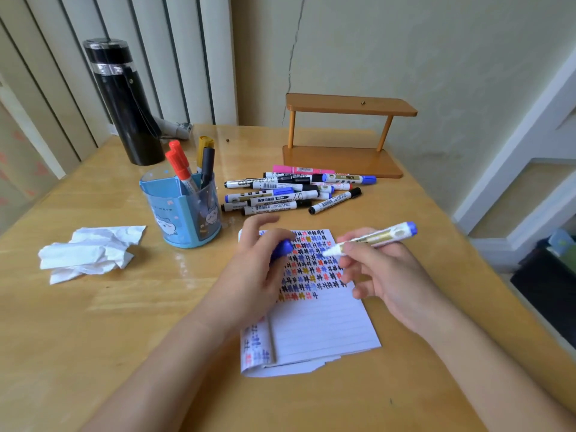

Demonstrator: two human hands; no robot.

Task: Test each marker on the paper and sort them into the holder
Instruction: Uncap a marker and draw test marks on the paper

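Head view: right hand [383,269] fingers pinch uncapped blue marker [372,238], tip just beyond fingertips, above paper [327,322]. Left hand [258,260] fingers curl around blue cap [283,249]. Advice: lower tip onto blank lines, draw lightly, left hand steadies paper.

Bare surface [93,322] lower left of frame, room to pass my arm there. Mid-left blocked by crumpled tissue [90,252] & blue holder [182,213]. Marker pile [293,190] fills centre, wooden rack [343,135] just behind it. Black flask [124,101] stands upper left.
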